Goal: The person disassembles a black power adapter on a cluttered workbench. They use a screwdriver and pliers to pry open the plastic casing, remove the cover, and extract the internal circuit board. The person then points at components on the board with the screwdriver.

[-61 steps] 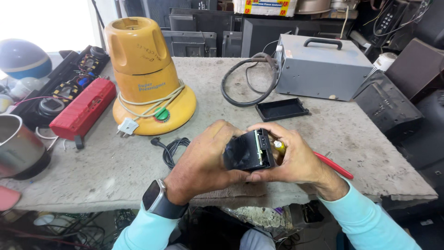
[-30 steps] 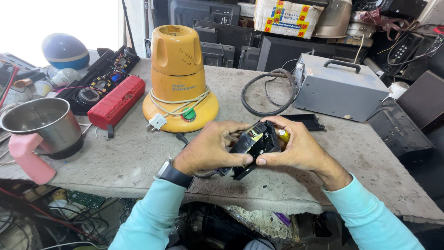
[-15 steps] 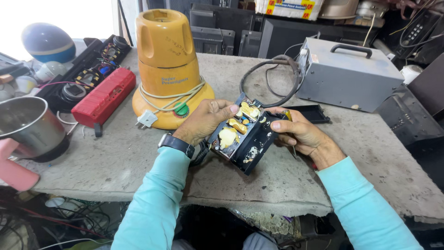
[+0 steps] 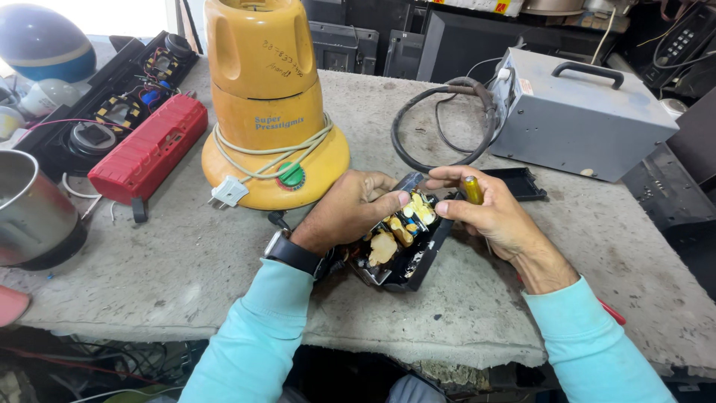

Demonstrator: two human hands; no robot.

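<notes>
An opened black power adapter point(image 4: 403, 250) shows its circuit board with yellowish parts, tilted up off the grey table point(image 4: 186, 276). My left hand point(image 4: 347, 209) grips its left side, thumb on the board's top edge. My right hand point(image 4: 488, 213) holds a screwdriver with a yellow handle point(image 4: 471, 189), its fingertips against the adapter's right edge. A red part of the tool shows behind my right sleeve point(image 4: 611, 312). A watch sits on my left wrist.
A yellow mixer base point(image 4: 268, 112) with its cord wound around it stands just behind my left hand. A grey metal box with a handle point(image 4: 582, 112) and a coiled black cable point(image 4: 440, 119) sit back right. A black lid point(image 4: 518, 183), red box point(image 4: 145, 153) and steel jar point(image 4: 33, 213) lie around.
The adapter was closed between both hands; it has been turned so the open board faces up. The view has moved closer and to the right.
</notes>
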